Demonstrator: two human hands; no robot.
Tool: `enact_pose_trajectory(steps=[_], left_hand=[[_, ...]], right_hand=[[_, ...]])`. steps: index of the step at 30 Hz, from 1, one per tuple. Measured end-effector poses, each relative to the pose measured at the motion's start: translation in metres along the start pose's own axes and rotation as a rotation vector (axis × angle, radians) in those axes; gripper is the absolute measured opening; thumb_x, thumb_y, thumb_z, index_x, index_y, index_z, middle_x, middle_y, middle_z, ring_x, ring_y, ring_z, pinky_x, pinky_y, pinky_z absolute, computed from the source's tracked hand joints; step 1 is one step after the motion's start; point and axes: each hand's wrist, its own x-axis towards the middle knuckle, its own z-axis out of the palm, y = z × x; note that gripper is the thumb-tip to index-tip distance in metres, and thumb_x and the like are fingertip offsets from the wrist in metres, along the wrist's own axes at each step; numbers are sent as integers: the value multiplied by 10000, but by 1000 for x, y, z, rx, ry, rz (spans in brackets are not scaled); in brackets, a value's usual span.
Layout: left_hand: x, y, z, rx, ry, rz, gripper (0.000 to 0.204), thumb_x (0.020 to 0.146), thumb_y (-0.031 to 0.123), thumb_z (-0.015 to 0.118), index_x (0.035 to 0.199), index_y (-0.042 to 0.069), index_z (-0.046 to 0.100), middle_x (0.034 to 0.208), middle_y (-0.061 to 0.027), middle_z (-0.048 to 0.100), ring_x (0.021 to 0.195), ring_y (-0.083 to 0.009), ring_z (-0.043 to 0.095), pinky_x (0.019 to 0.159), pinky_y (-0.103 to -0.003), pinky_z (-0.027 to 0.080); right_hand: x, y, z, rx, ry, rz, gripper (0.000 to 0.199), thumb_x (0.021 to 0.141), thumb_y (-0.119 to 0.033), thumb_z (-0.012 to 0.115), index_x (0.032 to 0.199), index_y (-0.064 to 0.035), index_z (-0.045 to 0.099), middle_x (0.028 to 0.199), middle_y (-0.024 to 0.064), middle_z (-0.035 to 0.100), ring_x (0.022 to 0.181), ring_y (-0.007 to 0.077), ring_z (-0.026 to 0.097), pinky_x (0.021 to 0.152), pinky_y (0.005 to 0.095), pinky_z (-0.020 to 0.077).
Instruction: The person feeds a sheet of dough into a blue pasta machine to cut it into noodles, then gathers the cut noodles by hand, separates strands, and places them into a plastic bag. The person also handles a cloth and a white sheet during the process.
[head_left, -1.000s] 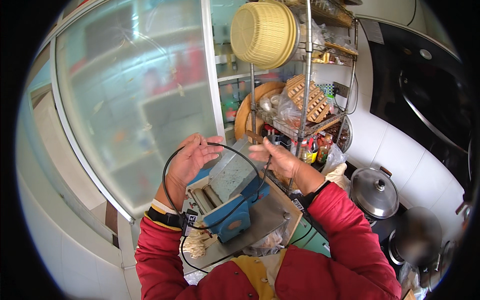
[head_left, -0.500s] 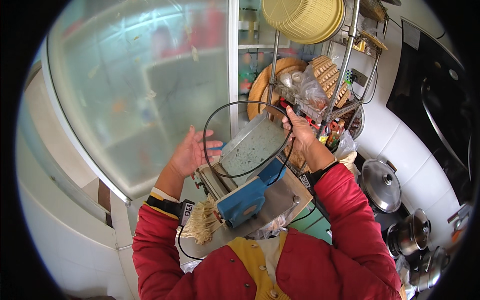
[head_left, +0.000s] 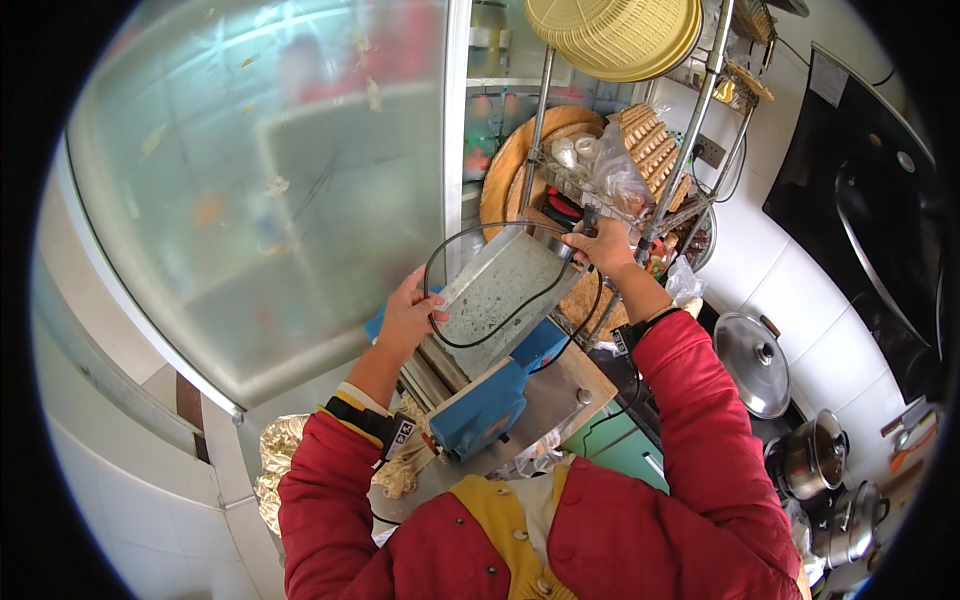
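Observation:
A black power cord point(head_left: 520, 312) hangs in a wide loop over the sloping metal tray point(head_left: 490, 290) of a blue noodle machine point(head_left: 480, 415). My right hand point(head_left: 603, 248) is closed on the cord beyond the tray's far right corner. A dark, plug-like end stands just above its fingers. On the left side of the loop, my left hand point(head_left: 408, 312) pinches the cord beside the tray's left edge. Metal rollers point(head_left: 435, 368) lie below the tray. Pale noodles point(head_left: 402, 470) hang at the machine's near left, partly hidden by my left forearm.
A frosted glass panel point(head_left: 270, 200) stands at the left. Ahead is a metal rack point(head_left: 547, 130) with yellow baskets point(head_left: 615, 40), round wooden boards point(head_left: 497, 185) and bags. A lidded pan point(head_left: 752, 362) and steel pots point(head_left: 810, 455) stand at the right. Gold crumpled wrapping point(head_left: 280, 465) lies near left.
My left hand, open beside the loop before, has closed on the cord. My right hand has turned palm down with the cord, and the loop has become smaller and lower on its right.

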Motion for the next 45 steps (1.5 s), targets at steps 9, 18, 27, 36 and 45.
enact_pose_trajectory(steps=[9, 18, 27, 36, 45], left_hand=[[-4, -64, -17, 816, -80, 163, 586, 854, -10, 518, 1423, 56, 394, 978, -161, 617, 845, -260, 649, 715, -382, 515], [-12, -65, -16, 1292, -60, 322, 343, 820, 118, 628, 1152, 31, 614, 1124, -172, 605, 1043, -361, 584, 882, -430, 472], [-49, -43, -45, 964, -28, 580, 255, 821, 125, 640, 1058, 31, 652, 1051, -150, 626, 928, -341, 610, 785, -397, 493], [-146, -85, -148, 808, 375, 181, 253, 851, 123, 673, 1073, 3, 652, 1031, -80, 673, 933, -168, 627, 794, -310, 498], [-224, -161, -183, 612, 307, -86, 240, 862, 77, 642, 1067, -47, 635, 996, -113, 671, 939, -181, 629, 860, -307, 490]], right_hand=[[-16, -18, 26, -870, -14, -360, 758, 731, -280, 790, 1365, -55, 442, 1017, 205, 663, 969, 351, 642, 797, 418, 519], [-19, -4, 43, -1208, -102, -586, 340, 750, -304, 738, 1025, -116, 667, 987, 102, 606, 1005, 294, 595, 776, 392, 522], [-52, -26, 6, -766, -187, -762, 308, 755, -284, 742, 963, -58, 705, 1016, 123, 601, 1044, 309, 566, 876, 420, 479], [-111, -26, -57, 124, -254, -384, 259, 893, -25, 650, 1149, 15, 641, 990, 55, 649, 925, 118, 594, 825, 264, 477], [-132, 37, -95, 155, -22, -84, 230, 891, -61, 668, 1088, 55, 643, 904, 37, 664, 831, 92, 599, 749, 228, 482]])
